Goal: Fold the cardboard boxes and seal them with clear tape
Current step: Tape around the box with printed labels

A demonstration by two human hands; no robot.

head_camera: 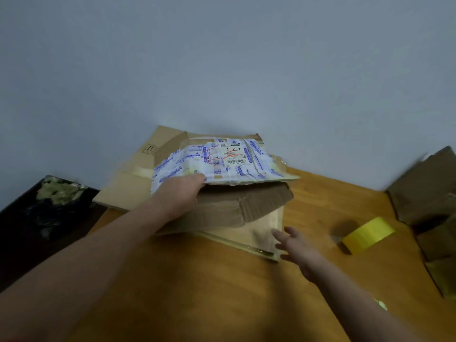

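A worn cardboard box (229,208) sits on the wooden table (197,280) near the wall. Its top flap (222,159), covered in white and blue printed tape and a shipping label, is raised. My left hand (182,191) holds this flap at its front left edge, fingers hidden under it. A brown inner flap (261,201) lies folded below. My right hand (293,245) hovers with spread fingers at the box's near right corner, touching or almost touching it. A roll of yellowish tape (367,234) lies on the table to the right.
A flattened cardboard sheet (128,183) lies behind the box on the left. More brown cardboard boxes (429,206) stand at the right edge. A black bin bag (49,213) with crumpled tape sits to the left. The grey wall is close behind.
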